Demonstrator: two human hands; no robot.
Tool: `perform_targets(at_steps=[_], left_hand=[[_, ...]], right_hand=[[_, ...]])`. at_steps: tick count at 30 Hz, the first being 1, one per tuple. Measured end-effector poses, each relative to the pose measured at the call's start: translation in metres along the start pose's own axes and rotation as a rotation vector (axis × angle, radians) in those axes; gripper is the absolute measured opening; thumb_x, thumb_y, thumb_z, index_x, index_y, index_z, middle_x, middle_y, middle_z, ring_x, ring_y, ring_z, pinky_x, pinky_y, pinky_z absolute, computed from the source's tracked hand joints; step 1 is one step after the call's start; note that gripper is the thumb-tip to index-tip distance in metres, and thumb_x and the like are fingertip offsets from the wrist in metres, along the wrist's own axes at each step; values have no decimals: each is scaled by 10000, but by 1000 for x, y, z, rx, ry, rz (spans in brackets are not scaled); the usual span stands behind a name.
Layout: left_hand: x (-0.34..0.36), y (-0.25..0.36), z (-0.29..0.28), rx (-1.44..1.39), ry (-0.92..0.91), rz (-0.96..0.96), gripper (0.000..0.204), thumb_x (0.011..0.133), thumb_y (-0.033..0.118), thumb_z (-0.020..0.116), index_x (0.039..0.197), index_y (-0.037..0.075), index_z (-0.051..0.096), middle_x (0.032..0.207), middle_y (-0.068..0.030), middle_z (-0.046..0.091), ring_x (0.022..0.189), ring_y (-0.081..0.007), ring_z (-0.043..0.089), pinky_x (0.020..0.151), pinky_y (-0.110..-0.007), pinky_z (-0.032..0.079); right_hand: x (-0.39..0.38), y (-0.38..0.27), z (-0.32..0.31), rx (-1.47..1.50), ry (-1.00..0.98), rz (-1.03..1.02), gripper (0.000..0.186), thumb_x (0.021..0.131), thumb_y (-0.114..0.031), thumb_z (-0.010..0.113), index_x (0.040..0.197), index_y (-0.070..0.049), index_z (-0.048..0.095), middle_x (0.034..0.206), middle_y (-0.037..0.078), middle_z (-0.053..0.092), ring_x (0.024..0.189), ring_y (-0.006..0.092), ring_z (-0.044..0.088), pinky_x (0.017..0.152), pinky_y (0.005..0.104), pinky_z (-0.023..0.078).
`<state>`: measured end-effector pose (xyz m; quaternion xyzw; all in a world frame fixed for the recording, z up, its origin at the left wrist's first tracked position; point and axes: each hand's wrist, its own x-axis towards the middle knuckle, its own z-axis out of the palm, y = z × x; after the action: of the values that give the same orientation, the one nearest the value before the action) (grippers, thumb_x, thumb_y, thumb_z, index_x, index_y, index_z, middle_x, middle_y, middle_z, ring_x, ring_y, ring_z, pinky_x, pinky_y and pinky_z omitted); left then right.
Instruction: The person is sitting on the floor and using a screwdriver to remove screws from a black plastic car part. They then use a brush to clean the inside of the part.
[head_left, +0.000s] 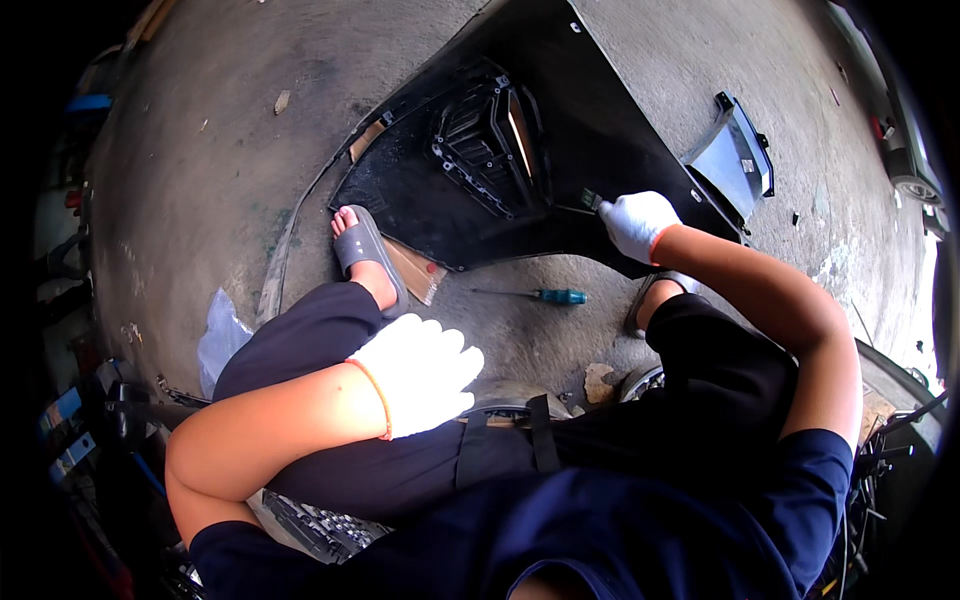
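A large black car fender (600, 110) lies on the floor in front of me, with a vent insert (490, 140) set in its middle. My right hand (640, 225), in a white glove, is closed at the fender's near right part. A small greenish flat piece (590, 199) shows at its fingertips; whether it is a tool's end or a label on the panel I cannot make out. White-gloved too, my left hand (420, 375) rests over my thigh with its fingers apart, holding nothing. Between my feet lies a screwdriver (562, 297) with a teal handle.
Cardboard (412, 268) lies beneath the fender's near left edge. A bluish-grey panel piece (735, 155) is on the floor at the right. Clear plastic (222, 335) lies left of my leg, and a stone-like chunk (598, 383) near my right leg. A car (905, 150) stands far right.
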<state>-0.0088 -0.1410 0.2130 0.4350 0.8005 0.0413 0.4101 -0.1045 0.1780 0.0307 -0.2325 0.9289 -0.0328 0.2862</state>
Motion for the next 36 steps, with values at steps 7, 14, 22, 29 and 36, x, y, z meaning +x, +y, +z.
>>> perform_targets(at_steps=[7, 14, 22, 29, 36], left_hand=[[2, 5, -1, 17, -48, 13, 379, 921, 395, 539, 1049, 43, 602, 947, -141, 635, 876, -288, 640, 797, -406, 491], [0, 1, 5, -14, -65, 10, 368, 927, 397, 507, 1028, 57, 604, 950, -150, 640, 890, -305, 642, 801, -428, 494], [2, -1, 13, -60, -153, 59, 446, 930, 449, 482, 1120, 62, 596, 1045, -186, 650, 960, -372, 649, 831, -468, 509], [20, -3, 5, -7, -245, 29, 519, 958, 493, 447, 1250, 74, 541, 1142, -201, 628, 1036, -393, 623, 895, -468, 490], [25, -18, 25, -18, -165, 17, 518, 934, 491, 466, 1186, 49, 562, 1070, -208, 666, 1001, -400, 641, 850, -476, 503]], right_hand=[[10, 23, -4, 552, 61, 284, 355, 837, -349, 612, 969, -26, 673, 822, 151, 676, 783, 282, 677, 710, 405, 539], [4, 18, -6, 1558, -414, 817, 320, 910, -403, 519, 778, -117, 575, 596, 25, 493, 415, 119, 426, 357, 266, 296], [-12, -9, -29, 10, -75, 122, 450, 956, -412, 438, 959, -46, 700, 795, 188, 701, 744, 373, 693, 693, 470, 557], [-11, 7, -33, 882, 13, 509, 400, 854, -378, 613, 1082, -56, 675, 918, 138, 691, 817, 274, 705, 679, 373, 589], [15, 42, 32, 1544, 189, 542, 322, 937, -247, 599, 1113, 22, 620, 1011, 184, 668, 857, 306, 689, 784, 413, 592]])
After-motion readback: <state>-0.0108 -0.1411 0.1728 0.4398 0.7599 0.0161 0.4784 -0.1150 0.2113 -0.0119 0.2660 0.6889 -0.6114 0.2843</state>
